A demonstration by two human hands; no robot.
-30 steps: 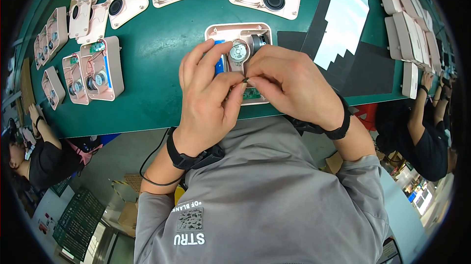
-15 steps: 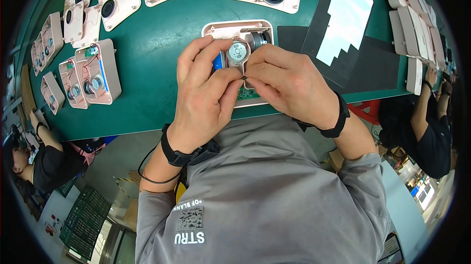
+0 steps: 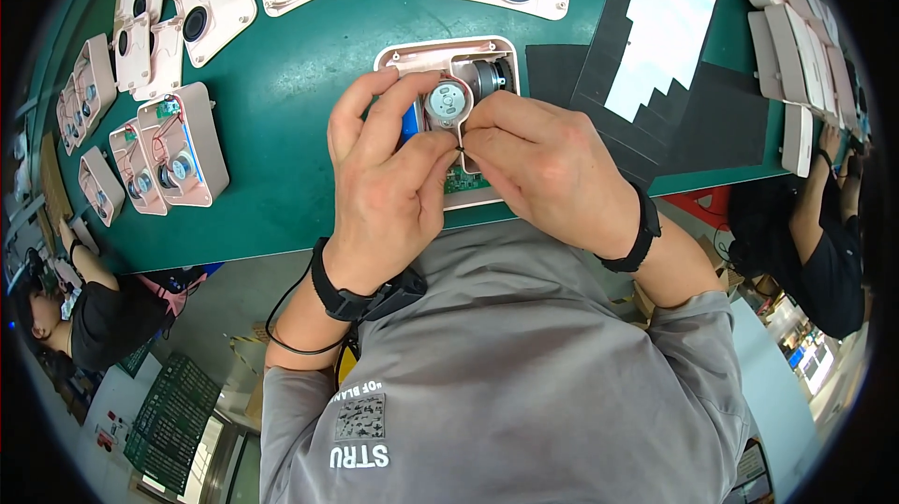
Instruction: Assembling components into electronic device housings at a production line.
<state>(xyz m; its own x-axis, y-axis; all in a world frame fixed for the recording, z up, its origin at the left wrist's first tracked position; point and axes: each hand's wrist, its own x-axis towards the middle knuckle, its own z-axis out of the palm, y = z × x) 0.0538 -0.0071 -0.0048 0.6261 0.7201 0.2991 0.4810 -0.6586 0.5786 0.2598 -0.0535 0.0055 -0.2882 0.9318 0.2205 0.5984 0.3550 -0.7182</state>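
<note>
The grip is a fine two-handed pinch: the left hand (image 3: 386, 174) and the right hand (image 3: 562, 159) bring thumb and forefinger tips together, almost no gap between them, around a small dark piece (image 3: 460, 149) too small to identify. That piece sits over the lower middle of an open pale pink housing (image 3: 445, 55), which lies on the green desk (image 3: 290, 64) in front of the person. Just beyond the fingertips is a round silver part (image 3: 448, 103), with a black cylindrical part (image 3: 491, 79) beyond it to the right; a blue block (image 3: 410, 124) shows partly beneath the left hand's outer fingers, and a green circuit board (image 3: 464, 182) lies on the nearer side. Whether those outer fingers press on the housing cannot be told. Such close work would seem best done with light, even pressure from both sides and short fingertip movements rather than pulls from the wrist, since a hard tug could strain anything fixed to the piece. Tilting the knuckles outward would give a clearer sight of the pinch point, which the fingers largely cover. Care is also wise that the right thumb does not bear down on the board, and that the left fingers leave the silver part unpressed.
</note>
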